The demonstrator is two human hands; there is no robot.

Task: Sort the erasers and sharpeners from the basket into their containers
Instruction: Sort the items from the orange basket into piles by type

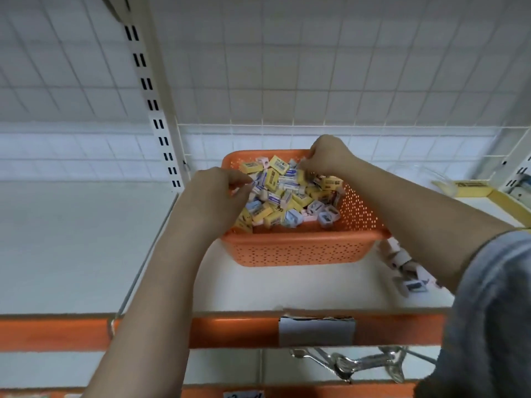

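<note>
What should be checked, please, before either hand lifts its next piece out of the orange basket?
1. Orange basket sits flat on the shelf, not overhanging the front edge: ok.
2. Left hand has a piece pinched at its fingertips over the pile: cannot tell, blurred.
3. Right hand has a piece at the far rim: cannot tell, fingers curl away from the camera.
4. Erasers and sharpeners remain mixed in the pile: ok, plenty left.
5. Sorted sharpeners lie to the right of the basket, partly under the right forearm: ok.
6. Yellow box at far right is reachable and open: cannot tell, only a corner shows.
</note>
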